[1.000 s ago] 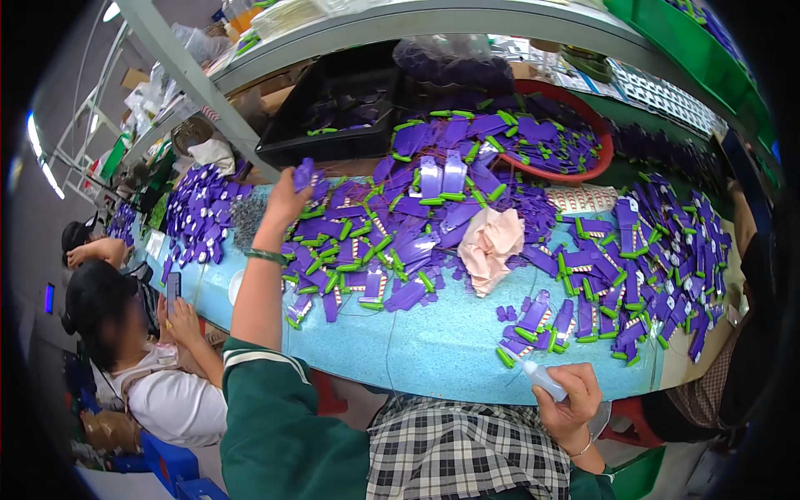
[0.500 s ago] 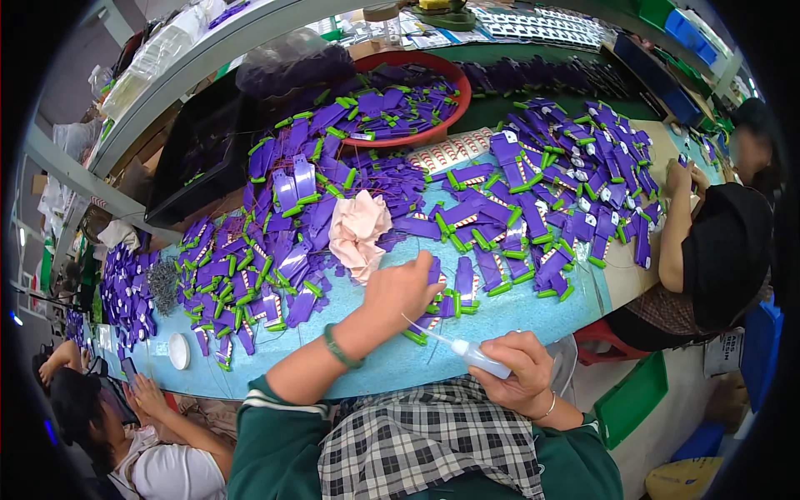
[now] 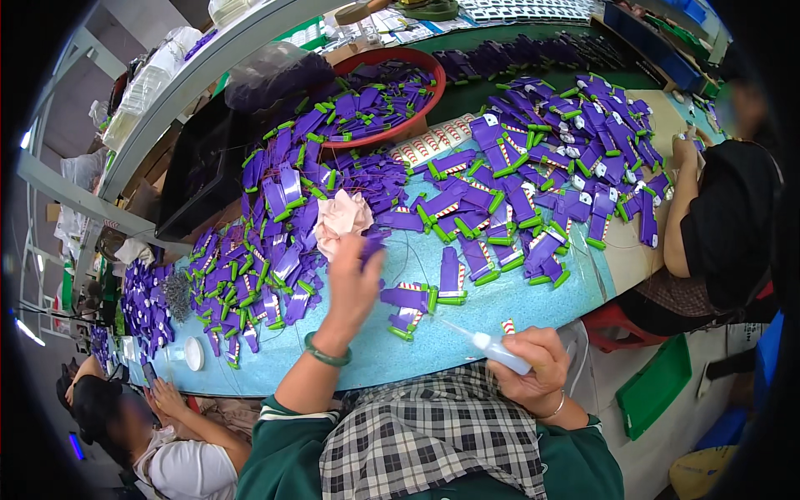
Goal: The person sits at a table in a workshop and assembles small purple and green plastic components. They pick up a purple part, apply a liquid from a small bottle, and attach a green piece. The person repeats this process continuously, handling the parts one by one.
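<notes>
My left hand (image 3: 353,279), a green bangle at its wrist, is raised beside a crumpled pale pink cloth (image 3: 343,218). Its fingers are closed on a purple plastic piece (image 3: 372,245), blurred and partly hidden. My right hand (image 3: 536,367) grips a small translucent squeeze bottle (image 3: 500,352) with a thin needle tip pointing left. A small red-and-white striped sticker (image 3: 508,327) shows by its fingers. Just beyond the needle lie purple pieces with green ends (image 3: 408,297), some bearing striped stickers.
Heaps of purple-and-green pieces (image 3: 525,183) cover much of the blue tabletop (image 3: 275,367). Behind stand a red basin (image 3: 437,92) and a black crate (image 3: 196,183). A white round lid (image 3: 193,353) lies left. Co-workers sit at left (image 3: 192,450) and right (image 3: 725,225).
My left hand has moved left from the pieces in front of me to the pink cloth, now with a purple piece in it. The bottle has shifted slightly right.
</notes>
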Tool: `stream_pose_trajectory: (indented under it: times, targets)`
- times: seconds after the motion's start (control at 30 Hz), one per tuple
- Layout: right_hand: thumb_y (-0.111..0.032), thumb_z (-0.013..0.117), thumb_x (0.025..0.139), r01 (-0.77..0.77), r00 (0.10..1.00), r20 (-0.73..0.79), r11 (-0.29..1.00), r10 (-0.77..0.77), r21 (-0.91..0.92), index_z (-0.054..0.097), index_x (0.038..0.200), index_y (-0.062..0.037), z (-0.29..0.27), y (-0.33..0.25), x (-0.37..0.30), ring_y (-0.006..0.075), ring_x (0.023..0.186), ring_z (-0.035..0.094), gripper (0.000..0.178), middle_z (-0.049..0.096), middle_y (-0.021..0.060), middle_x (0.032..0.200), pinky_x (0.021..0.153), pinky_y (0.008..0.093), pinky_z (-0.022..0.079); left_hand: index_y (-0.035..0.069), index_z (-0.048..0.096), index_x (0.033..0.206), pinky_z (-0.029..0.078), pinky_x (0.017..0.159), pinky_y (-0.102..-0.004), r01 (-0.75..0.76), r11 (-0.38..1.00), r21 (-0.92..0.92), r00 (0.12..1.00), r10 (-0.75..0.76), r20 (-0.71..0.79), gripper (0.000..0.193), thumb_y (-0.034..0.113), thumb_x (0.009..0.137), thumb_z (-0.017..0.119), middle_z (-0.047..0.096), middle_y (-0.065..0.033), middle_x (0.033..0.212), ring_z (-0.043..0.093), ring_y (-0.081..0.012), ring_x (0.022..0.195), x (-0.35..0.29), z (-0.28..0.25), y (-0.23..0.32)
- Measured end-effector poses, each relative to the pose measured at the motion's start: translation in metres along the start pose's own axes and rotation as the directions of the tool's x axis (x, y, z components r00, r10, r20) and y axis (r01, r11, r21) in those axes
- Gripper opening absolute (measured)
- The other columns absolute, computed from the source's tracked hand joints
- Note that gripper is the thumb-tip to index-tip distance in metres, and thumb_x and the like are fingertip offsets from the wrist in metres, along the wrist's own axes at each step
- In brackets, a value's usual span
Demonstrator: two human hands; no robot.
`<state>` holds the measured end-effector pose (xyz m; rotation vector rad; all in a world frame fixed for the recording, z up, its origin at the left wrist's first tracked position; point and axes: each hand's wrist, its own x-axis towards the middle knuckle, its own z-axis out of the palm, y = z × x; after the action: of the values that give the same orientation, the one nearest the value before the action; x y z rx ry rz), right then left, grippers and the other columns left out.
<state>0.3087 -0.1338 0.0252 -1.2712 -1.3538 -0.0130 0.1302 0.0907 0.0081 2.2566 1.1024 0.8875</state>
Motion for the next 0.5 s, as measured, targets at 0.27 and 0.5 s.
stream_pose_trajectory:
  times: [0.27,0.5]
  targets:
    - [-0.012,0.081,0.071,-0.023,0.998,-0.065,0.998,0.019,-0.064,0.062,0.103,-0.0041,-0.015,0.003,-0.002,0.0196,0.068,0.061,0.038,0.059,0.0109,0.09,0.056,0.0288,0.05,0.003,0.056,0.112,0.049,0.075,-0.0309,0.205,0.933,-0.297,0.854,-0.022,0.519,0.022,0.008,0.091,0.056,0.063,-0.0083,0.088,0.062,-0.0174,0.086,-0.027,-0.016,0.048]
    - [-0.014,0.081,0.072,-0.024,0.999,-0.035,0.998,0.022,-0.063,0.062,0.103,-0.0042,-0.015,-0.001,-0.005,0.02,0.069,0.062,0.037,0.059,0.0106,0.089,0.057,0.0293,0.05,-0.001,0.058,0.1,0.045,0.082,-0.0412,-0.151,0.949,-0.277,0.695,0.301,0.653,0.022,0.014,0.084,0.062,0.06,-0.0157,0.091,0.055,-0.0341,0.09,-0.049,-0.008,0.029]
